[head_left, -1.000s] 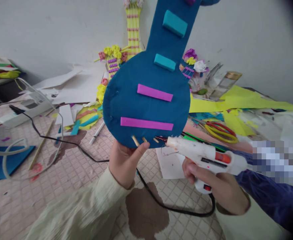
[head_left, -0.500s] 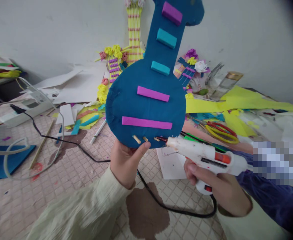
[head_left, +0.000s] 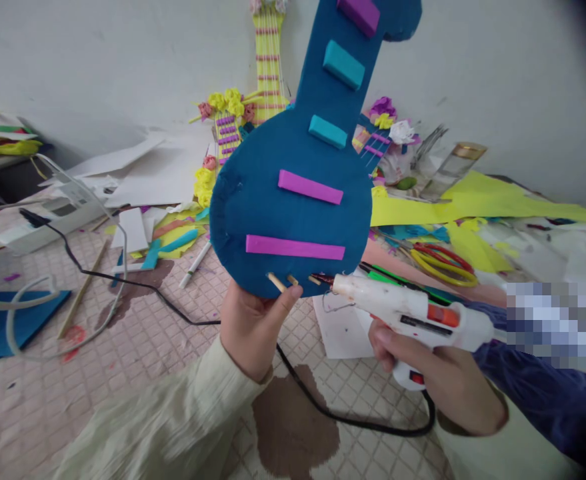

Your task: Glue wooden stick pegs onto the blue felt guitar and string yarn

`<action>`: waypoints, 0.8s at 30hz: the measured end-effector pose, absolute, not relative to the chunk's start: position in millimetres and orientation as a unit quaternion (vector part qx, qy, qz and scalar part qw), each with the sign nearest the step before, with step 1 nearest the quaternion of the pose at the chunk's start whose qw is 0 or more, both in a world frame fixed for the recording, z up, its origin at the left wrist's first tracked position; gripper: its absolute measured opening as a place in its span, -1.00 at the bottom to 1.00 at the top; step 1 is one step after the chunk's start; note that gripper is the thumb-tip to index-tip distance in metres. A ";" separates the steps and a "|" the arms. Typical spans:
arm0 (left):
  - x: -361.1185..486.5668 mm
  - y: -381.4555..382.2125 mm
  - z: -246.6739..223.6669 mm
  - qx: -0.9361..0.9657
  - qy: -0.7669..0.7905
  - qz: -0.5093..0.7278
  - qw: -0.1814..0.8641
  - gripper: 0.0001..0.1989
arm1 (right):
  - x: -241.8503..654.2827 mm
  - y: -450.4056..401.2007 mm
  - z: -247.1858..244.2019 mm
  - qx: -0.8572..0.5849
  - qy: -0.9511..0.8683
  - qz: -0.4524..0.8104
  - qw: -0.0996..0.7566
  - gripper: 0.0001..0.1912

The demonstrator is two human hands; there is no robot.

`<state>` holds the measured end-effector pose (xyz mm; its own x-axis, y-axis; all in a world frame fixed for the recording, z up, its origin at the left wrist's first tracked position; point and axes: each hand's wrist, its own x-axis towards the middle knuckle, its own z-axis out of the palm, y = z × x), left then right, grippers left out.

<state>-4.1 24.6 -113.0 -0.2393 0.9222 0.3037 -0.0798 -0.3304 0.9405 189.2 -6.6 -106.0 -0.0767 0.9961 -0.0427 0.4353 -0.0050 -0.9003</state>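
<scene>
My left hand point(head_left: 255, 323) grips the bottom edge of a blue guitar-shaped piece point(head_left: 293, 217), thumb in front. Purple and teal bars cross its body and neck; one purple bar point(head_left: 295, 247) lies low on the body. Several short wooden sticks point(head_left: 277, 282) poke out near the bottom edge, beside my thumb. My right hand point(head_left: 423, 363) is wrapped round the handle of a white glue gun point(head_left: 397, 303). The gun's dark nozzle meets the blue piece by the rightmost stick.
Behind stands a yellow guitar model point(head_left: 269, 67) with paper flowers. Scissors point(head_left: 445, 263) and a glass jar point(head_left: 455, 170) are at the right. A power strip point(head_left: 47, 220) is at the left; a black cord point(head_left: 323, 407) crosses the table point(head_left: 163, 373).
The blue piece has tilted slightly, its neck leaning further right. Both hands keep nearly the same places, and the nozzle stays by the rightmost stick.
</scene>
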 end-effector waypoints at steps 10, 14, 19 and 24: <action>-2.8 24.4 -107.6 0.448 0.459 0.657 0.397 -0.59 | 188.2 -6.3 -103.9 -0.587 -0.628 0.392 0.328 -0.70; -3.6 24.1 -107.6 0.446 0.459 0.651 0.408 -0.61 | 187.1 -5.6 -103.6 -0.583 -0.634 0.384 0.333 -0.67; -2.7 25.5 -107.7 0.439 0.468 0.648 0.411 -0.61 | 187.3 -5.4 -102.8 -0.597 -0.624 0.395 0.313 -0.65; -2.4 26.9 -109.4 0.439 0.468 0.643 0.418 -0.65 | 184.5 -5.4 -98.9 -0.592 -0.618 0.412 0.313 -0.63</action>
